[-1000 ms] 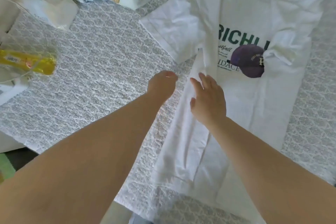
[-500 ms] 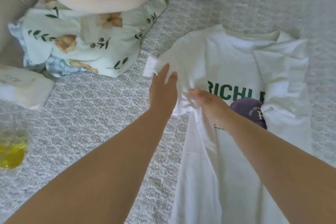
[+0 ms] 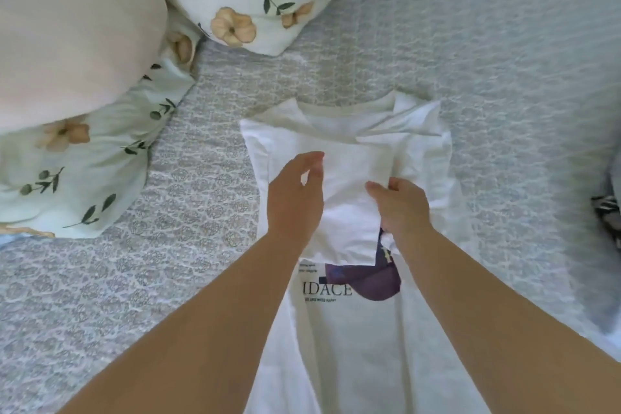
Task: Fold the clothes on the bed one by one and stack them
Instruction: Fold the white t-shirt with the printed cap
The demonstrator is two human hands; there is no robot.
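At far left, a plain cream pillow (image 3: pixel 67 27) leans on floral bedding (image 3: pixel 77 178) heaped along the bed (image 3: pixel 134 296), which has a grey patterned cover. In the middle lies a white T-shirt (image 3: pixel 353 346), printed side up, both sides and sleeves already turned inward into a narrow strip; folding it end to end and stacking it appear to remain. The left hand (image 3: pixel 295 198) hovers at the folded sleeve (image 3: pixel 353 178), fingers loosely curved, gripping nothing. The right hand (image 3: pixel 403 205) pinches that sleeve's edge between thumb and curled fingers. At far right, a dark striped item (image 3: pixel 608 215), cut off, may be another garment.
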